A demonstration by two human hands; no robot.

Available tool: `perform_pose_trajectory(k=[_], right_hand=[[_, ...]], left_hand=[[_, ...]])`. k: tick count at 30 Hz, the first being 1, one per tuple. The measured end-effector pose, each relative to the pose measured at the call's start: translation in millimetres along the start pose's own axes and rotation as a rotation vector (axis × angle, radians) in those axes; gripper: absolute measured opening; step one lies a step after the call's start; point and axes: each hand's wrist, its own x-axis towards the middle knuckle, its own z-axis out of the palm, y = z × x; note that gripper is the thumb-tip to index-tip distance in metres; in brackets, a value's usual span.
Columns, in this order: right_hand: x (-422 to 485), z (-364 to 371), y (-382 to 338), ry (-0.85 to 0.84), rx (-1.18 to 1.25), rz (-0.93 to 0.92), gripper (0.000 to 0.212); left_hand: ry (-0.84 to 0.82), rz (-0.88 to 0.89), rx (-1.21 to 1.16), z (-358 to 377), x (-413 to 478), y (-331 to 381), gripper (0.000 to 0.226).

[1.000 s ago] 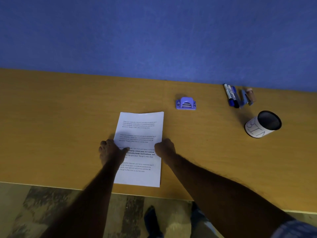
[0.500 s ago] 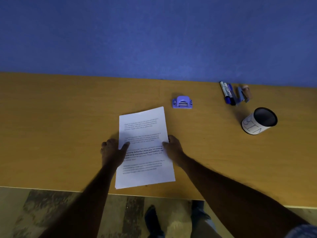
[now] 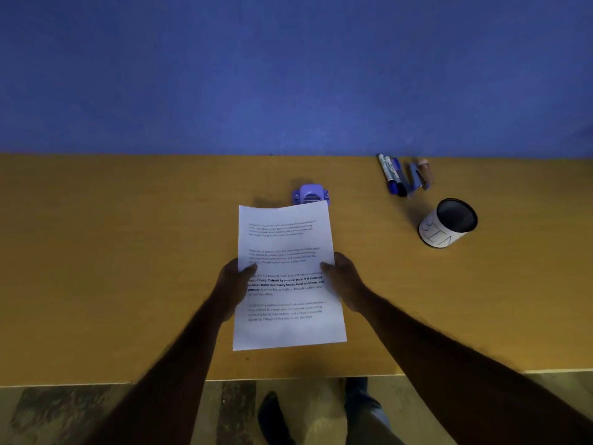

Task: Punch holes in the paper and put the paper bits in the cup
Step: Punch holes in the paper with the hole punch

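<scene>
Office-like: wooden desk (image 3: 112, 252), blue partition wall (image 3: 288, 75), markers (image 3: 392, 175), stapler (image 3: 415, 179).

Markers (image 3: 392, 175) + blue tool (image 3: 416, 180) (type unclear) nr table (image 3: 128, 252) far edge; blue wall (image 3: 288, 75).

The paper (image 3: 288, 274) is on the counter (image 3: 128, 252) near its front edge, its far end seemingly overlapping the hole punch (image 3: 310, 194). Toward the right edge sits the cup (image 3: 447, 224), with the markers (image 3: 393, 175) behind it at the back edge.
</scene>
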Motion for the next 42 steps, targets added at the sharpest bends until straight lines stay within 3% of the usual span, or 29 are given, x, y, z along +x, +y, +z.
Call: perform_pose_trajectory(k=[11,19,25,27,31,42], right_hand=[[18.3,-40.5,-5.9,0.111,-0.095,-0.029,0.023],[42.5,-69.2,-40.3,-0.074,-0.209,-0.013,0.02],[68.8,-77.2,-63.9,-0.186,-0.401,-0.062,0.018],[76.8,-82.2,-67.3,-0.181,-0.461,-0.055,0.024],[90.4,-96.6,-72.1,-0.18,-0.609,-0.084,0.01],[131.7,-96.2,-84.2,-0.083,-0.865,-0.313,0.019]], left_hand=[[-0.09,-0.114,-0.293,31.1,3.1,-2.1,0.032],[-0.135,-0.181,-0.573,42.0,11.6,-2.2,0.043],[0.018,-0.177,-0.583,56.6,18.6,-11.8,0.035],[0.059,-0.147,-0.6,60.9,19.2,-12.4,0.03],[0.152,-0.12,-0.663,69.5,19.9,-15.1,0.025],[0.318,-0.126,-0.811,110.6,21.0,-11.1,0.028]])
